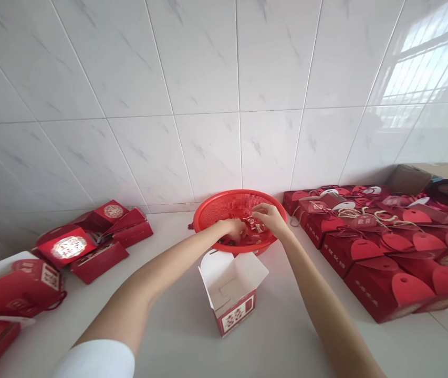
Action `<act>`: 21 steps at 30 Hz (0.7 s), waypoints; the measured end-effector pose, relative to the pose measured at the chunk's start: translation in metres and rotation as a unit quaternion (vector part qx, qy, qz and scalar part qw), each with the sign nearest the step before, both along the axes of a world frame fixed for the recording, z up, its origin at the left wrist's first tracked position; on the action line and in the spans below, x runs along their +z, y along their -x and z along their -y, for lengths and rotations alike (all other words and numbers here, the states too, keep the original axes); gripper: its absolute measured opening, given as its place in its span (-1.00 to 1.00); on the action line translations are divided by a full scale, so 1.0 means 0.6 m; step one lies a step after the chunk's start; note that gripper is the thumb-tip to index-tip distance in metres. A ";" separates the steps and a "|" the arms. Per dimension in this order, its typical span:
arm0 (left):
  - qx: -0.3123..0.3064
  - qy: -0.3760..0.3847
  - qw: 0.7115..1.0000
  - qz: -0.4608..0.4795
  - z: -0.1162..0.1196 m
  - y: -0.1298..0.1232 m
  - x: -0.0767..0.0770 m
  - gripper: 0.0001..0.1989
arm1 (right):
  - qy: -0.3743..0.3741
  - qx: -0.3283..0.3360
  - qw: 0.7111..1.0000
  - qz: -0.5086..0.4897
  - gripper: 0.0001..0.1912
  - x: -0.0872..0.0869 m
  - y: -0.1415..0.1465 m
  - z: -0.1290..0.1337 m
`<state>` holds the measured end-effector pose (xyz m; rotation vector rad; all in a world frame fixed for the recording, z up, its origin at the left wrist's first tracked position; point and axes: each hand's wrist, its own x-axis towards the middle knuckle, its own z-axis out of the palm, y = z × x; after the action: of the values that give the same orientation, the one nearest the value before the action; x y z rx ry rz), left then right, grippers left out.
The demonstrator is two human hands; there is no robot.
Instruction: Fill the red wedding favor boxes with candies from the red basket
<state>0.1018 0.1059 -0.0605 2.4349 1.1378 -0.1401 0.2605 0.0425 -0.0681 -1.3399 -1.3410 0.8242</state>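
Note:
Both of my hands reach into a red plastic basket (224, 203) that stands against the tiled wall. Small red-wrapped candies (256, 226) lie in the basket. My left hand (236, 229) is down among them, its fingers curled and mostly hidden. Above the candies on the right side, my right hand (269, 216) has its thumb and fingertips pinched together; what lies between them is too small to make out. An open gift box (231, 299), white inside and red outside, stands between my forearms with its top flaps spread.
Many closed red gift boxes (350, 247) with cords stand in rows at the right. A brown carton (416, 178) is behind them. More red boxes (97, 262) lie at the left, near a red bag-like box (19, 286). The white tiled wall (208, 147) bounds the back.

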 end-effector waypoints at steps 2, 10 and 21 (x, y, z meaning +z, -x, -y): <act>0.008 0.012 1.000 -0.004 -0.008 0.016 0.009 -0.75 | 0.003 -0.001 1.000 0.000 -0.90 0.000 0.000 0.000; 0.025 0.019 0.990 0.140 -0.014 0.037 0.033 -0.60 | 0.015 0.008 1.000 0.001 -0.93 0.002 0.003 0.001; -0.068 0.041 0.997 0.025 -0.014 0.022 0.024 -0.74 | 0.025 0.018 0.999 -0.008 -0.86 -0.001 0.002 0.001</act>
<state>0.0888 0.1145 -0.0461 2.4289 0.9271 -0.1627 0.2590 0.0417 -0.0688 -1.3489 -1.3440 0.8972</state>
